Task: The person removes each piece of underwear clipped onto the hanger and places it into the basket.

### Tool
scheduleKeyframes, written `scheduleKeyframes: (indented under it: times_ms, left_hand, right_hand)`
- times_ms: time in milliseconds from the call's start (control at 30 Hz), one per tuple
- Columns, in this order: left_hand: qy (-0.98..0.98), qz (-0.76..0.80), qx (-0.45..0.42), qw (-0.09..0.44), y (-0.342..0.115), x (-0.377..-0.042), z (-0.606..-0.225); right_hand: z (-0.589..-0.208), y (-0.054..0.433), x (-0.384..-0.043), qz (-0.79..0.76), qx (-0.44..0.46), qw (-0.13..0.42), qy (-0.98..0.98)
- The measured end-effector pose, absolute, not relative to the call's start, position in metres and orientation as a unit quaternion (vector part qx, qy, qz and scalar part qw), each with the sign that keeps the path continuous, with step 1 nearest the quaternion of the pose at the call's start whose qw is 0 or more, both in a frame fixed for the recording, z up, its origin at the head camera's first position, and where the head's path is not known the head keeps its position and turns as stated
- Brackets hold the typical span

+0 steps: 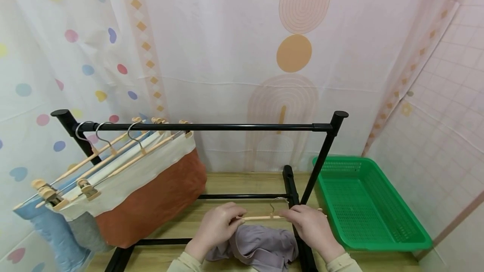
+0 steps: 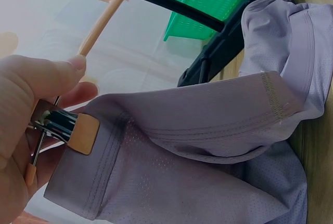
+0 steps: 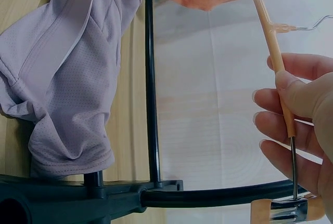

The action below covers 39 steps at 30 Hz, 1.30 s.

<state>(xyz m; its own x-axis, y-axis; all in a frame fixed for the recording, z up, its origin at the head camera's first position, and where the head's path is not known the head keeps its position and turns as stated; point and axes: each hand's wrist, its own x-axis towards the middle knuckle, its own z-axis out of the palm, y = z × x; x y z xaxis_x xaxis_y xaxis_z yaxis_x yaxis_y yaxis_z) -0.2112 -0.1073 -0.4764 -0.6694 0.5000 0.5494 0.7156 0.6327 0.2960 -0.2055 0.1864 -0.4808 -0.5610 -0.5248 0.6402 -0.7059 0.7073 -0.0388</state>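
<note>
Both hands hold a wooden clip hanger (image 1: 261, 218) level, low in front of the rack. My left hand (image 1: 217, 225) grips its left end, thumb on the bar and fingers behind the clip (image 2: 85, 133). That clip bites one corner of the waistband of a greyish-purple mesh garment (image 1: 266, 244). The rest of the garment droops in folds toward the wooden surface. My right hand (image 1: 313, 226) pinches the bar near its other end. The clip there (image 3: 283, 211) has no cloth in it. The metal hook (image 3: 315, 22) sticks out from the middle of the bar.
A black rack (image 1: 242, 127) spans the view. On its left hang several clip hangers with clothes, among them a rust-and-cream garment (image 1: 162, 192) and a blue one (image 1: 60, 230). A green basket (image 1: 363, 205) stands right of the rack, with a patterned curtain (image 1: 227, 53) behind.
</note>
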Motion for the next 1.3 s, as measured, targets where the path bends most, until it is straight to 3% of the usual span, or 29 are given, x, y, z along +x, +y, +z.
scheduleKeyframes:
  times_ms: [300, 1000, 1300]
  left_hand:
    - [-0.892, -0.285, -0.309, 0.164, -0.115, -0.203, -0.468]
    - [-0.882, -0.307, -0.281, 0.223, -0.133, -0.195, -0.470]
    - [-0.884, -0.354, -0.233, 0.198, -0.129, -0.193, -0.476]
  right_hand:
    - [-0.482, 0.188, -0.205, 0.147, 0.338, 0.301, -0.879]
    - [-0.486, 0.193, -0.203, 0.163, 0.324, 0.284, -0.887]
    - [-0.485, 0.193, -0.200, 0.169, 0.328, 0.288, -0.884]
